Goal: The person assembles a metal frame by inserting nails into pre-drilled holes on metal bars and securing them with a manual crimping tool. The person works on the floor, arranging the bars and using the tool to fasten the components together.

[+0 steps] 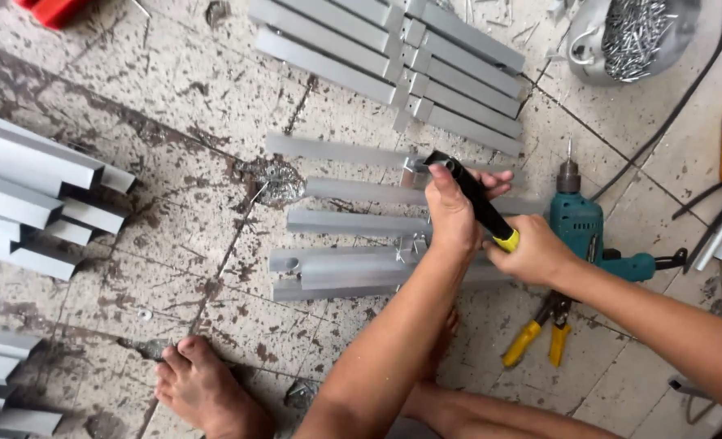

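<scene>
Both hands wrap tight around a black rivet tool with yellow handle tips (476, 199): the right hand (532, 254) squeezes the handle ends, and the left hand (450, 213) steadies the head. The tool's nose presses on the grey metal strips (353, 223) lying flat on the floor. Just beyond sits a green electric drill (582, 228), and farther off a silver bowl of rivets (629, 36).

A teal drill (589, 232), yellow-handled pliers (540, 333) and a bowl of rivets (633, 36) — all on stained tiles (174, 89).

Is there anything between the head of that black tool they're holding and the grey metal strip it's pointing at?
Nothing visible. Both hands, left hand and right hand, grip the black riveter tool, and its head sits right at the small bracket on the grey metal strip, with no object between them. The teal drill lies off to the side.
</scene>
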